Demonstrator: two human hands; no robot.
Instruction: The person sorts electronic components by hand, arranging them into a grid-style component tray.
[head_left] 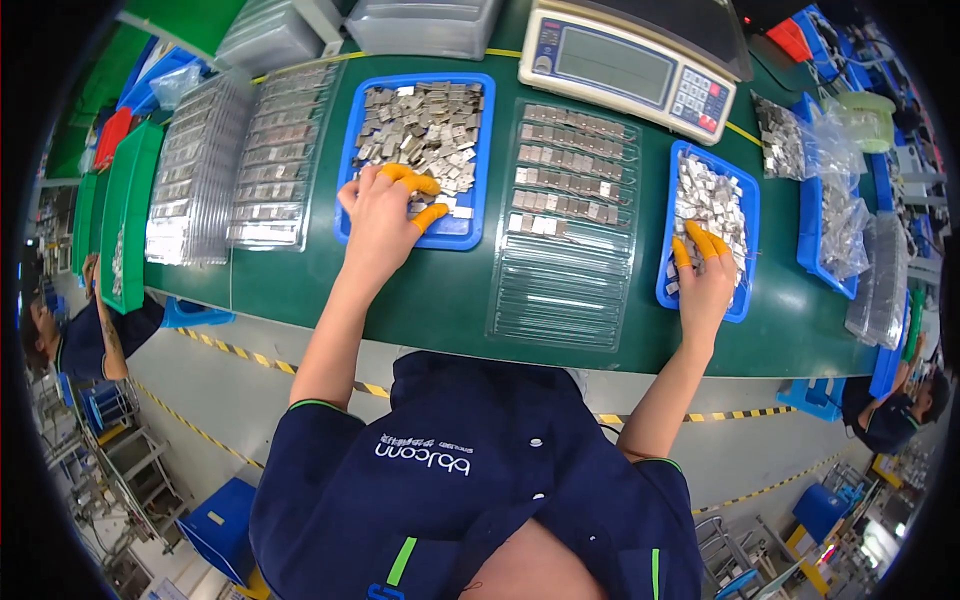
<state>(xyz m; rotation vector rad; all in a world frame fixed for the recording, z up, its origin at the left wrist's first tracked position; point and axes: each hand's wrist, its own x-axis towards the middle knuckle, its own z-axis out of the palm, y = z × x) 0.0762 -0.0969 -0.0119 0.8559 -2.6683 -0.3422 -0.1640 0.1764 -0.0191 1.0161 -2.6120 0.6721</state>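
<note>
My left hand [385, 215], with yellow finger cots on thumb and fingers, reaches over the near part of a blue tray [466, 238] heaped with small silvery metal pieces [425, 125]. Its thumb and fingers are apart, nothing visible between them. My right hand [708, 285], also in yellow cots, dips into a smaller blue tray [738, 312] of small whitish metal pieces [708, 195]. Its thumb and fingers are spread, the tips touching the pile. Between the hands lies a clear plastic blister tray [560, 290]; its far rows hold metal pieces [570, 155], its near rows bare.
Stacked filled clear trays [190, 170] stand at left beside a green bin [130, 220]. A digital scale [625, 70] stands at the back, near a clear plastic box [425, 25]. Bagged parts [835, 220] lie far right. A co-worker [100, 330] is at left, another [895, 410] at right.
</note>
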